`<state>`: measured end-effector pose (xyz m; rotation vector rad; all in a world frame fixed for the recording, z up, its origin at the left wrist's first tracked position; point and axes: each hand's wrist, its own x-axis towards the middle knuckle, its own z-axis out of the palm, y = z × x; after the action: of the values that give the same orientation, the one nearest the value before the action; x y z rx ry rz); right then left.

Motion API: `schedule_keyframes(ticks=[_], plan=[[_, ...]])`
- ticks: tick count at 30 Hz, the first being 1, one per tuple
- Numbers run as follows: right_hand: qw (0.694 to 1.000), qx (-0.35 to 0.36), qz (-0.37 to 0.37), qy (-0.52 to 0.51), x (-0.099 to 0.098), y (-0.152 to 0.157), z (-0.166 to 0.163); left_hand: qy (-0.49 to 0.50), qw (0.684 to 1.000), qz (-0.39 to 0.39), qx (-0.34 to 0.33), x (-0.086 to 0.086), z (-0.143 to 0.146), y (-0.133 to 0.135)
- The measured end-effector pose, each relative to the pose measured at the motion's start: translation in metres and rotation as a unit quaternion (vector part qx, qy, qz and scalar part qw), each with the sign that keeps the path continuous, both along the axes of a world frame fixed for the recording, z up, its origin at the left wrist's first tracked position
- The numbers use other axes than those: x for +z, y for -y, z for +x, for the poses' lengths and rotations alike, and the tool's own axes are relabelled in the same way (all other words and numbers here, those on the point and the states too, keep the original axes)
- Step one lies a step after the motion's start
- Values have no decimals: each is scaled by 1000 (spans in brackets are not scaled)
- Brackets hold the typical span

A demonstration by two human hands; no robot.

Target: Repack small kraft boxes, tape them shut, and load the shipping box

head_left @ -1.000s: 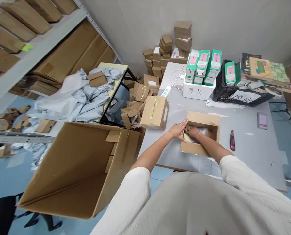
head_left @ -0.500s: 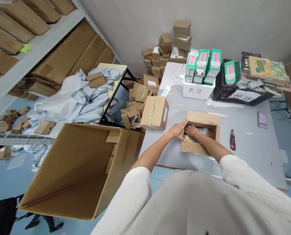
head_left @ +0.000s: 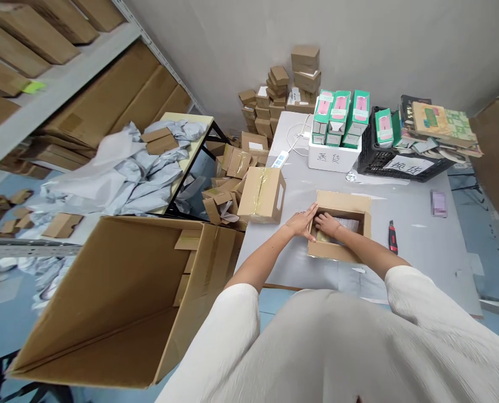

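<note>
Braces left hand (head_left: 303,223) against the left end of an open carton (head_left: 337,253), with thumb and fingers spread apart rather than closed around anything. Dips right hand (head_left: 327,225) inside, at the left part of the opening, with fingers bent downward near the left inner wall; cannot tell whether pinching anything, because of partly hidden fingertips. Shows just beyond the right wrist a pale packet (head_left: 350,225), plastic-looking, lying inside the carton and too blurred to make out further. Has that carton resting on a grey table (head_left: 421,274), near the edge closest to the body, with far and near flaps folded outward. Includes, to the right and apart from the carton, a red-and-black cutter (head_left: 392,239), and farther right a purple rectangular item (head_left: 438,203). Puts at the table's left edge a taped carton (head_left: 258,193), with a white power strip (head_left: 280,160) just behind. Bears, toward the wall, a white box (head_left: 332,160) filled with green-and-pink boxes (head_left: 339,109), next to a black crate (head_left: 373,162) and a pile of books (head_left: 442,124). Stands a large open carton (head_left: 85,280) left of the table.
</note>
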<state>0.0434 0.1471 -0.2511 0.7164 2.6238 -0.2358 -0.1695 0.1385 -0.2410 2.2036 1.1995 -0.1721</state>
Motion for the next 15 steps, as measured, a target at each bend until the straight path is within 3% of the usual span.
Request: schedule_keyframes(ticks=[5,15], plan=[[999,18,26,-16,24,1,20,1,1000,8,-8,1,0,-2],[998,-36,-10,-44,66,-10,62,-21,1000,3,2,5,0,-3]])
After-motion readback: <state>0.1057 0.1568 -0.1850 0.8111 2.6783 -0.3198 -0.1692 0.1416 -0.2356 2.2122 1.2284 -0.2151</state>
